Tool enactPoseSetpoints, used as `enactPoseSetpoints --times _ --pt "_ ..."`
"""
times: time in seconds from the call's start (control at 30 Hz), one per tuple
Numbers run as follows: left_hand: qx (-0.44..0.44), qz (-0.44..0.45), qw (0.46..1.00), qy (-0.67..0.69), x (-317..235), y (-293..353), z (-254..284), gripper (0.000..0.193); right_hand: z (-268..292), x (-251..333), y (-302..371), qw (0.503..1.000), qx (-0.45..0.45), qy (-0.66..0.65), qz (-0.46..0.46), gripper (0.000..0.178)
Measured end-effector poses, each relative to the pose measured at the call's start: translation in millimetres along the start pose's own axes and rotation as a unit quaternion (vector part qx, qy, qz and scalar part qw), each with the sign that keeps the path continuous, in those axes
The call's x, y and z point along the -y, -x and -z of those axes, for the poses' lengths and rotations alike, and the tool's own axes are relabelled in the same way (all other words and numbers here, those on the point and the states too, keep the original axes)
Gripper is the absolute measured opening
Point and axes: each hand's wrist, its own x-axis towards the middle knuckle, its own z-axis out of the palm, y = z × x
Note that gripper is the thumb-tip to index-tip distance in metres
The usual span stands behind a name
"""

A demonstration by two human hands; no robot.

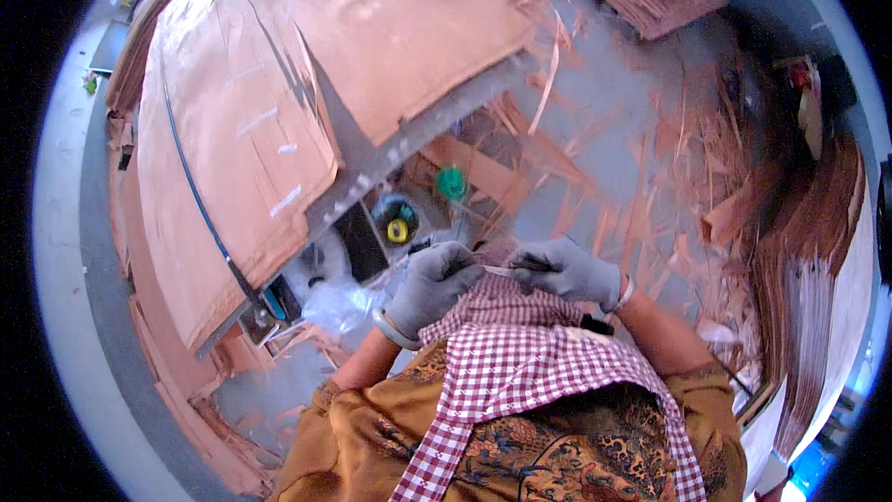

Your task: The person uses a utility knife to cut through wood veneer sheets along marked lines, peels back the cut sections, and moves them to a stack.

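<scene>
Both my hands wear grey gloves and meet in front of a red-and-white checked apron. A thin whitish strip runs between them. My left hand is closed, its fingertips pinching the left end of the strip. The fingers of my right hand are also pinched together, on the strip's right end. What the strip is made of is too small to tell. Just left of my left hand lies a crumpled clear plastic bag. Beyond it, a yellow roll sits in a compartment at the table's near side.
Large thin wood veneer sheets cover the table, one split by a long crack. A long dark rod lies across them. A green round object is near the table edge. Veneer scraps litter the floor; veneer stacks stand right.
</scene>
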Motion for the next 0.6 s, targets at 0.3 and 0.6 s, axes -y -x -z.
enactPoseSetpoints --times 0.3,0.6 --pt "-0.254 -0.133 0.909 -0.301 -16.4 -194.4 11.7 0.016 204.9 -16.3 -10.4 0.985 -0.105 0.048 -0.127 0.018" --pt "-0.325 -0.076 0.880 -0.337 -37.1 -356.2 50.7 0.019 423.5 -18.5 -33.5 0.972 -0.125 0.054 -0.191 0.025"
